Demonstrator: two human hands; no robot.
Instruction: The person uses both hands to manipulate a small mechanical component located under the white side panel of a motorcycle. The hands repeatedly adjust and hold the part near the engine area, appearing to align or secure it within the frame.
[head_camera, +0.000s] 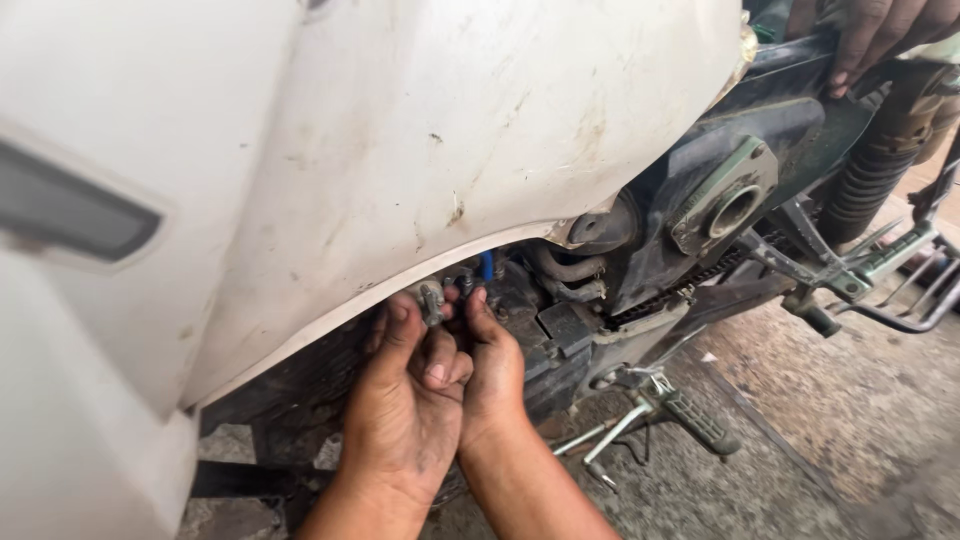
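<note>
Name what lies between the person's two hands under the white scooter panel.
In the head view, a small grey metal fitting sits pinched between the left hand and right hand.

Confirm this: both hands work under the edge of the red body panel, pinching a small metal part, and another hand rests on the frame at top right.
Wrong colour: the body panel is white, not red, as the head view shows. The rest holds: the left hand and right hand pinch a small metal part under its edge, and another hand rests on the frame at top right.

no packages, labels, signs, screens visible
</note>
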